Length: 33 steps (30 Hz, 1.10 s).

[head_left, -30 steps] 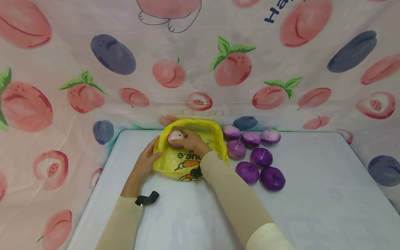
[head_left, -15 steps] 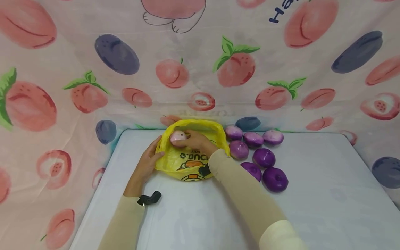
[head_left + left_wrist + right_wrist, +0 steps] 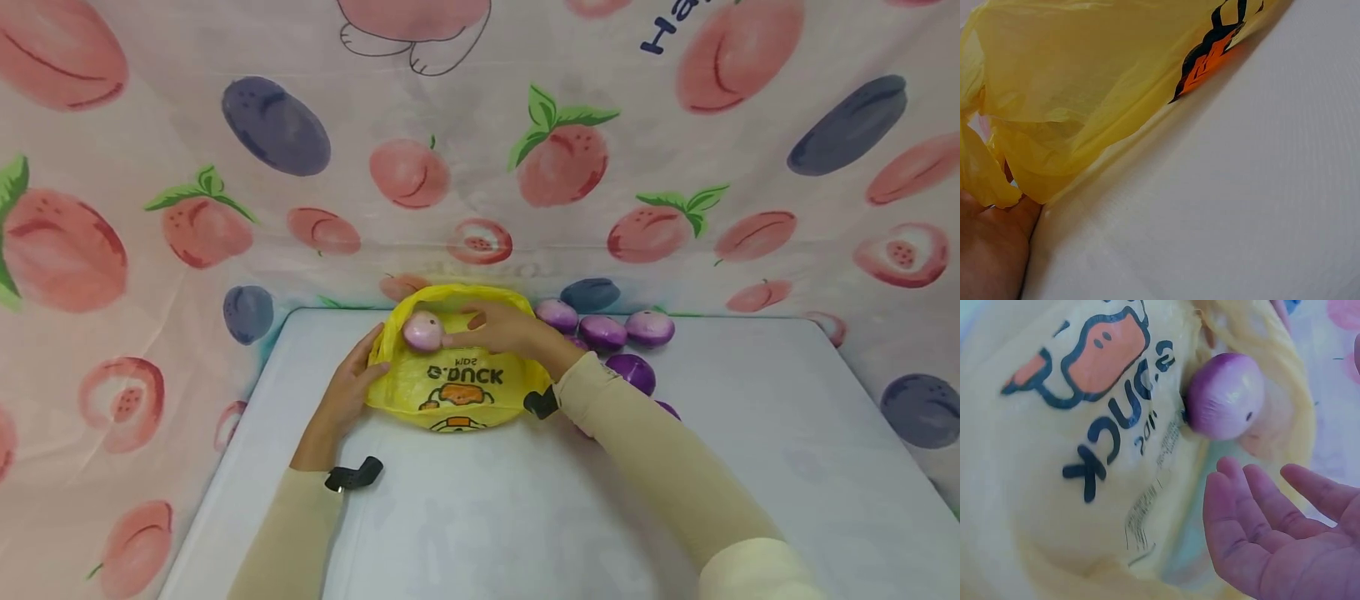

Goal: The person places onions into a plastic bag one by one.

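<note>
A yellow plastic bag (image 3: 459,291) lies with its wide mouth facing up on the white table. My left hand (image 3: 347,390) pinches the bag's left rim between thumb and fingers; the left wrist view shows part of that hand (image 3: 991,250) under the yellow film. Inside the bag, against its left side, sits a round, shiny, pale purple onion-like piece (image 3: 423,332) with a small dark dot. My right hand (image 3: 502,327) is over the bag's mouth, holding nothing. In the right wrist view its fingers are loosely spread, a little apart from the piece (image 3: 1225,397).
Several more round purple pieces (image 3: 603,332) lie right of the bag, partly hidden by the right forearm. A fruit-printed cloth (image 3: 480,175) hangs behind the white table (image 3: 450,517).
My right hand has let go of the purple onion-like piece inside the bag and drawn back to the right. The left hand still holds the rim.
</note>
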Motion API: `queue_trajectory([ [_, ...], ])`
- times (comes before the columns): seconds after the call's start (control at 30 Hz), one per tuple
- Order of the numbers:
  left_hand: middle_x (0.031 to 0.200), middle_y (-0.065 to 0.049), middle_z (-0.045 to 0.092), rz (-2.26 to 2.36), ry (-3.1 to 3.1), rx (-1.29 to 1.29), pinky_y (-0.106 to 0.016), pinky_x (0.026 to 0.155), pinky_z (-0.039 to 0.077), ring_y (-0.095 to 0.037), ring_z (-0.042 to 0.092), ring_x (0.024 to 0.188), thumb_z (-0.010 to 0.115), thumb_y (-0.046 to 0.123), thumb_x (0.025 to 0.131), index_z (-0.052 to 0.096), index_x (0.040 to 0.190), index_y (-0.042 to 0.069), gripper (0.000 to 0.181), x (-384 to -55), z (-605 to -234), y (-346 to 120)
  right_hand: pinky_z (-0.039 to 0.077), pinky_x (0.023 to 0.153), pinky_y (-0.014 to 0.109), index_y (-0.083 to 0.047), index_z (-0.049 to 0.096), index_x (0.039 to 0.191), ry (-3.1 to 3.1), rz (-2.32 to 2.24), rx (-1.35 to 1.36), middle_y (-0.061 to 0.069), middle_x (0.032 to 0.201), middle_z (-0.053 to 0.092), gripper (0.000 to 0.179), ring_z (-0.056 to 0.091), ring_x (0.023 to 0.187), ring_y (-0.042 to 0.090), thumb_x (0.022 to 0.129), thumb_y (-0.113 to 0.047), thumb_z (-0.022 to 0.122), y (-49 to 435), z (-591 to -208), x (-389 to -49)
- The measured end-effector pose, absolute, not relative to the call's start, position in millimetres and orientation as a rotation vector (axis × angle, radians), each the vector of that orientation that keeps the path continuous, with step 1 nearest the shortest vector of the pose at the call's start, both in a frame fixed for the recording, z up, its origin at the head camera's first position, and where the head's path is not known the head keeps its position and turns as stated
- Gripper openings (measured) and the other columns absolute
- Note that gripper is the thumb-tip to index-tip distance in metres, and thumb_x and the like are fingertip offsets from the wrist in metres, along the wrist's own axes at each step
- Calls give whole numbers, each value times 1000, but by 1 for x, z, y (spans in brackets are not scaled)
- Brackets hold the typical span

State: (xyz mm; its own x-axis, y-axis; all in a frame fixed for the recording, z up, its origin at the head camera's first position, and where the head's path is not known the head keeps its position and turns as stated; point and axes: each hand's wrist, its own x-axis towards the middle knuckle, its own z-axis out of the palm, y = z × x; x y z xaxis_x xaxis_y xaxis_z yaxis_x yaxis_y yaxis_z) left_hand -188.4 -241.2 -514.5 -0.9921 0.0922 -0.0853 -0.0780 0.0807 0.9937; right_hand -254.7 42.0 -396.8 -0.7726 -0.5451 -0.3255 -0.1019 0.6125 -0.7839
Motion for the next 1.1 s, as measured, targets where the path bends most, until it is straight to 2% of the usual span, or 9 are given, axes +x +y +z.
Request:
queue_trajectory([
  [0.07, 169, 9, 26, 2056, 2205, 15, -43, 129, 17, -14, 19, 158, 55, 12, 103, 33, 160, 35, 65, -188, -513, -240, 54, 104, 44, -21, 40, 157, 2313, -1027, -396, 8, 149, 55, 100, 59, 125, 26, 77, -69, 77, 50, -392, -251],
  [0.27, 169, 9, 26, 2077, 2195, 20, -42, 129, 18, -14, 19, 158, 55, 11, 102, 34, 160, 34, 65, -188, -512, -237, 45, 114, 48, -26, 40, 156, 2355, -1032, -430, 9, 151, 52, 88, 55, 133, 29, 84, -59, 77, 71, -379, -244],
  [0.5, 170, 7, 25, 2085, 2194, 15, -43, 129, 17, -17, 19, 158, 54, 10, 102, 34, 160, 33, 65, -188, -512, -236, 45, 113, 52, -35, 45, 153, 2395, -1131, -500, 4, 150, 54, 82, 54, 137, 31, 82, -60, 78, 106, -358, -233],
  [0.77, 169, 9, 26, 2073, 2201, 1, -41, 129, 18, -13, 19, 158, 54, 10, 102, 35, 159, 35, 65, -189, -511, -237, 47, 111, 53, -34, 47, 152, 2504, -1230, -484, 1, 153, 52, 64, 53, 138, 27, 94, -51, 69, 154, -347, -223],
  [0.93, 169, 10, 26, 2066, 2212, -23, -41, 129, 17, -13, 19, 158, 54, 10, 103, 35, 159, 34, 65, -188, -512, -240, 38, 116, 61, -36, 47, 151, 2560, -1253, -494, -1, 151, 54, 61, 50, 141, 26, 95, -56, 64, 181, -347, -219],
  [1.1, 169, 10, 25, 2065, 2198, -9, -41, 129, 16, -12, 18, 158, 54, 10, 103, 34, 160, 33, 65, -187, -513, -240, 31, 118, 66, -31, 48, 151, 2563, -1334, -459, 2, 151, 54, 57, 45, 144, 30, 99, -50, 62, 208, -348, -215],
])
